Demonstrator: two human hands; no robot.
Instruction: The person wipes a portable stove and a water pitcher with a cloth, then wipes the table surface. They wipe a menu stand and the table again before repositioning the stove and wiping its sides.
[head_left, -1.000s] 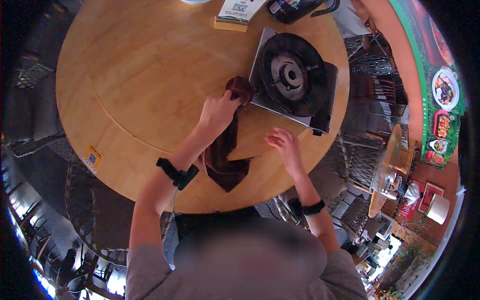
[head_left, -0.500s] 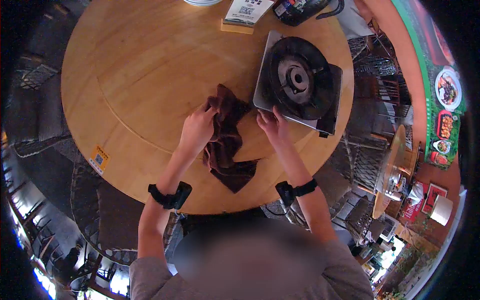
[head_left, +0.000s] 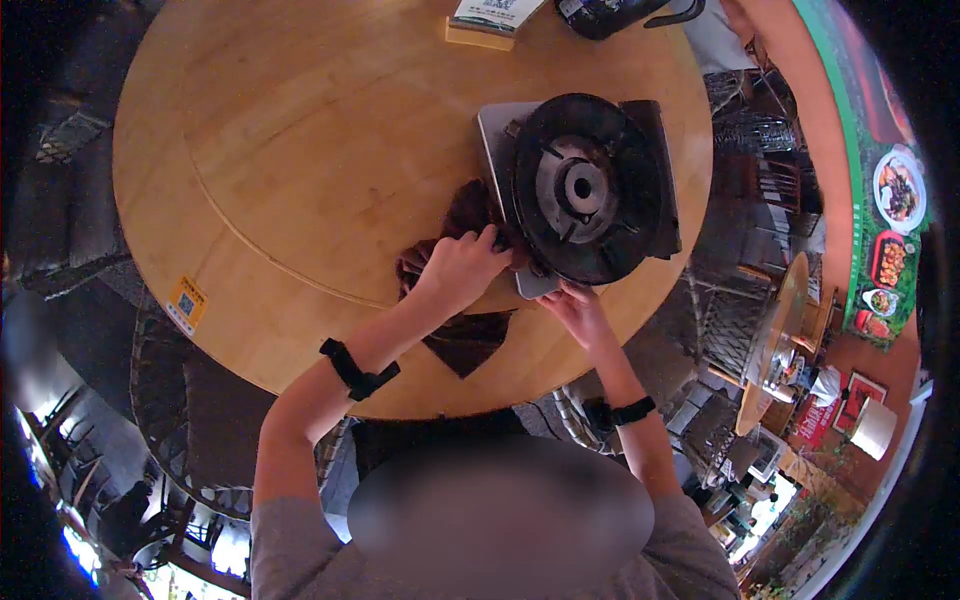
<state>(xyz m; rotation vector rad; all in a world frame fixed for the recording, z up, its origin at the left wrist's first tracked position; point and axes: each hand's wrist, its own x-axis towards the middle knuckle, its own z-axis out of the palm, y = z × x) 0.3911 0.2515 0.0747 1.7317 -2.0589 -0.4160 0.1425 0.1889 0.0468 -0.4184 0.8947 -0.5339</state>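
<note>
A portable gas stove, with a round black burner top, sits on the right part of the wooden table. Bunched under and around my left hand is a dark brown cloth. The fingers of that hand are closed on the cloth and press it against the stove's left side, near its front corner. My right hand grips the near edge of the stove, its fingertips partly hidden beneath the rim. One corner of the cloth lies on the table below my left wrist.
A round wooden table fills the middle. At its far side stand a sign on a wooden base and a dark kettle. An orange code sticker marks the left edge. Wicker chairs surround the table.
My left hand has moved right with the cloth, onto the stove's side. My right hand has shifted right and nearer me. The stove has turned and its near edge has come closer.
</note>
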